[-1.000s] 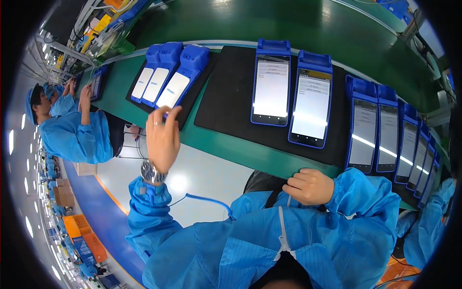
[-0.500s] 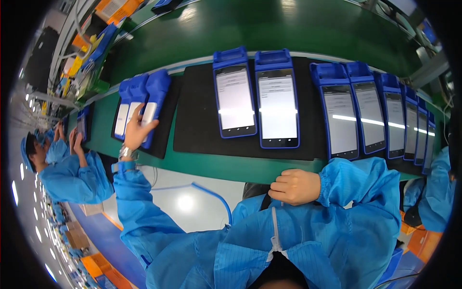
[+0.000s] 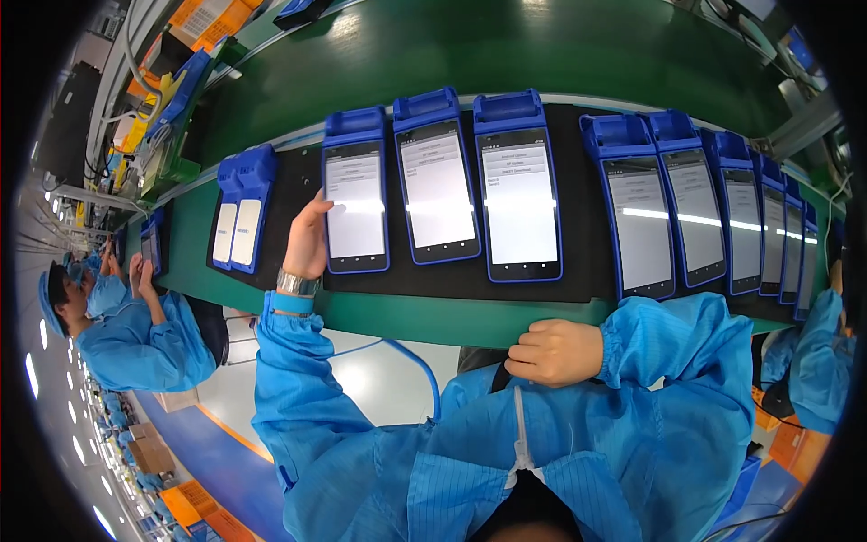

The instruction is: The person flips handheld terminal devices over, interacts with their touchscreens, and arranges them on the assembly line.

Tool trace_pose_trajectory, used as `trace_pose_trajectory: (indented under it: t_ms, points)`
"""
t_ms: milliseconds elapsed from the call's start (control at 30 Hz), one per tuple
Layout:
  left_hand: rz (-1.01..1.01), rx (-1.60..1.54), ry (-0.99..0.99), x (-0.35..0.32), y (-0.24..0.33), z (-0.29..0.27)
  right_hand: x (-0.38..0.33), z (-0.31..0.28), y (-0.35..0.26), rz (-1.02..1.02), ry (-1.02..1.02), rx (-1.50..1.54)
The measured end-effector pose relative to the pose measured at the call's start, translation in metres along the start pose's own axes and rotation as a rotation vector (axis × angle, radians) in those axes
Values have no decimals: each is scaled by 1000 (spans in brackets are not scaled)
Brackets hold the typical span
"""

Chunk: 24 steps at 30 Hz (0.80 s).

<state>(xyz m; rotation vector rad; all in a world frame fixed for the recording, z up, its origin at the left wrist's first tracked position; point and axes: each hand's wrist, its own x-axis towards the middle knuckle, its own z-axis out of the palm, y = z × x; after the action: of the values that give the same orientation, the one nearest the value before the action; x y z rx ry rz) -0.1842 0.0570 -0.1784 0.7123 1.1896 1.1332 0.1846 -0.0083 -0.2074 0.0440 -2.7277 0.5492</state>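
Note:
My left hand (image 3: 309, 237) grips the left edge of a blue-framed handheld terminal (image 3: 356, 208), its thumb at the screen's side. This terminal lies screen up on a black mat (image 3: 433, 282), its lit screen showing. To its right on the mat lie a second lit terminal (image 3: 440, 194) and a third lit terminal (image 3: 517, 199), both untouched. My right hand (image 3: 554, 352) is curled into a fist close to my chest, by the table's near edge; nothing shows in it. Two terminals (image 3: 240, 217) lie back side up at the left, with pale labels.
Several lit terminals (image 3: 682, 208) stand in an overlapping row at the right. The green bench (image 3: 452, 316) runs across. Co-workers in blue smocks sit at the left (image 3: 144, 334) and at the right edge. Cables and orange boxes (image 3: 212, 16) crowd the far left.
My left hand has moved right from the back-side-up group, bringing one terminal, now screen up beside the two lit ones. The group has gone from three to two. My right hand stays put.

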Motion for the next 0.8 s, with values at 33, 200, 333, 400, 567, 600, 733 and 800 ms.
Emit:
trace_pose_trajectory:
  t_ms: [33, 200, 333, 400, 567, 600, 733, 800]
  points:
    - [12, 47, -24, 1, -1, 7, 0, 0, 0, -1, 1, -4]
    - [72, 105, 111, 6, -7, 26, 1, 0, -1, 7, -6, 31]
    - [275, 439, 116, 7, -13, 16, -1, 5, 1, -2, 46, 36]
    - [246, 873, 274, -6, -9, 3, -2, 7, 2, -42, 92, -44]
    - [197, 643, -61, -30, -18, -6, -3, 8, 3, -25, 59, -31]
    - [233, 640, -102, -31, -21, -6, -3, 8, 3, -48, 40, -7]
    - [231, 755, -97, -36, -27, -7, -1, 10, 5, -40, 57, -56]
    - [281, 836, -106, -37, -26, -9, 0, 8, 5, -10, 25, 17]
